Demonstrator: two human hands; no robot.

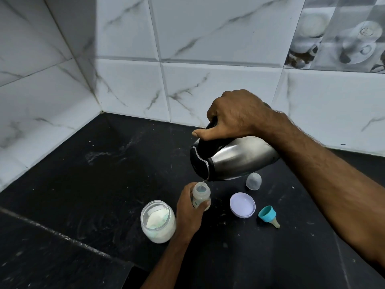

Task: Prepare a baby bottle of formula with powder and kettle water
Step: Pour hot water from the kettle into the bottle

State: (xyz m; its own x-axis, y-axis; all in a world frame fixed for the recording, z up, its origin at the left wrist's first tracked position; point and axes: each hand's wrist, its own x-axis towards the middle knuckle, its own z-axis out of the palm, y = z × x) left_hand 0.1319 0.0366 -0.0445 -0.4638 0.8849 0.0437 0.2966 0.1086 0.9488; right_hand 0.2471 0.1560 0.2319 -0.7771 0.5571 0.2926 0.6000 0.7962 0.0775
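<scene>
We grip the handle of the tilted stainless-steel kettle with black lid (233, 158) in our right hand (235, 115), and a thin stream of water falls from its spout into the small translucent plastic baby bottle (201, 196). Our left hand (190, 209) holds that bottle upright on the black stone counter (87, 184), fingers wrapped round it. Just left stands the open clear jar of white powder (158, 221). To the right lie a round lilac lid (242, 204), a teal ring with teat (268, 215) and, farther back, a clear dome cap (253, 181).
</scene>
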